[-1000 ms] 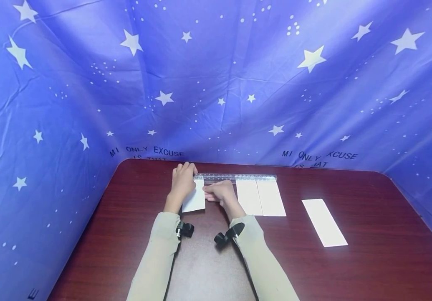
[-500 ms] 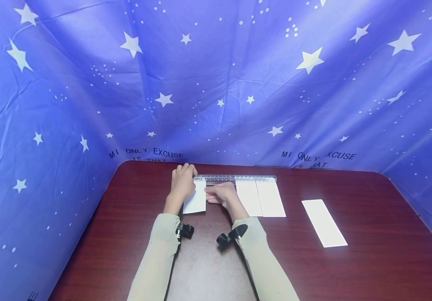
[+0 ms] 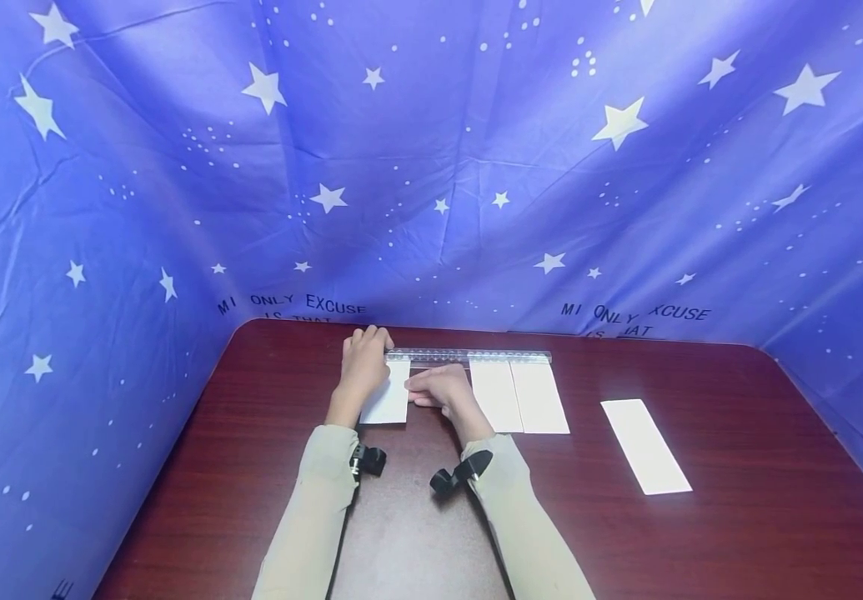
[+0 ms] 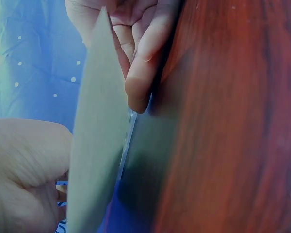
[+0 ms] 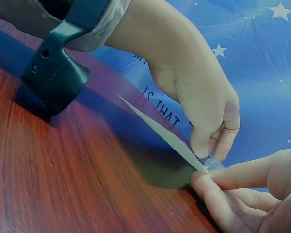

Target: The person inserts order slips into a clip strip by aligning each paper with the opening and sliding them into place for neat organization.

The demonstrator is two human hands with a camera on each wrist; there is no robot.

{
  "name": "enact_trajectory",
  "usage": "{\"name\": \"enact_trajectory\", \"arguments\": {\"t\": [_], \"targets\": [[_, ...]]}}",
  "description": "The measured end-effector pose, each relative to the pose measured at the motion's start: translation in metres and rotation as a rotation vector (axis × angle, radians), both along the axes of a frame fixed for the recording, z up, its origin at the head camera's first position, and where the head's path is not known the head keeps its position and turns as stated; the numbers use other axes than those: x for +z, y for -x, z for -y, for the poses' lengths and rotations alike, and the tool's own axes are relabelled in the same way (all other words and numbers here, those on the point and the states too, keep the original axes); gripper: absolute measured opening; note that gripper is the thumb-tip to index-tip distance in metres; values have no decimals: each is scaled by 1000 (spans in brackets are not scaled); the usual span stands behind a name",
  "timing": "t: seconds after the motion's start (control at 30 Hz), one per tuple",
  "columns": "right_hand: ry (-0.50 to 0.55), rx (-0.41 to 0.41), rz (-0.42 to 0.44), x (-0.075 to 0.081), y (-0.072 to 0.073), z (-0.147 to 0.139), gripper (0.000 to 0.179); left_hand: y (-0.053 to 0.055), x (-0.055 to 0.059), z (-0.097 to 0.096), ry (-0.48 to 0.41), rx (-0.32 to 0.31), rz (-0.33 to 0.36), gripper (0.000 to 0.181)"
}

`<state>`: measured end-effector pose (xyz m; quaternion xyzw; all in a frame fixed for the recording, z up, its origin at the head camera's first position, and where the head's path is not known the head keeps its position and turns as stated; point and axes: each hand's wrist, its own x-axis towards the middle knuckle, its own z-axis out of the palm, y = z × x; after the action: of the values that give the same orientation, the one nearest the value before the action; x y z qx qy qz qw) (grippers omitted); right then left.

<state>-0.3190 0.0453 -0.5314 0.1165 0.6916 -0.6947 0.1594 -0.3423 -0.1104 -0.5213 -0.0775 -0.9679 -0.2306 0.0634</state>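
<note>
My left hand (image 3: 364, 362) grips the left end of a long clear plastic strip (image 3: 439, 357) lying near the table's back edge. Beneath and beside that hand is a white card (image 3: 386, 404), its top edge at the strip. With thumb and fingers, my right hand (image 3: 439, 387) pinches the card's right edge. Both wrist views show the card (image 4: 99, 121) tilted up off the table, and its shadow falls below. In the right wrist view, the left hand (image 5: 194, 82) curls its fingertips by the strip's end, close to the pinching right hand (image 5: 252, 194).
Two white cards (image 3: 497, 396) (image 3: 540, 396) lie side by side under the strip's right part. Another white card (image 3: 646, 447) lies slanted farther right on the dark red wooden table (image 3: 761, 500). A blue starry cloth (image 3: 431, 167) hangs behind the table.
My right hand has shifted slightly left over the last half second, and the card's lower end has swung a little left with it. The left hand keeps its place on the strip.
</note>
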Motion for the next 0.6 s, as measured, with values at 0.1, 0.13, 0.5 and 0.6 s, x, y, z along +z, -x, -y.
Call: {"name": "enact_trajectory", "arguments": {"t": [0.1,0.13,0.5,0.6], "targets": [[3,-24,-5,0,-2,1,19,-1,0,1,0,0,-9,34],[4,-32,-6,0,-2,1,18,-1,0,1,0,0,-12,34],[0,-44,0,-1,-1,0,20,-1,1,0,-2,4,-3,34],[4,-46,5,0,-1,0,20,-1,1,-1,-3,5,4,34]]}}
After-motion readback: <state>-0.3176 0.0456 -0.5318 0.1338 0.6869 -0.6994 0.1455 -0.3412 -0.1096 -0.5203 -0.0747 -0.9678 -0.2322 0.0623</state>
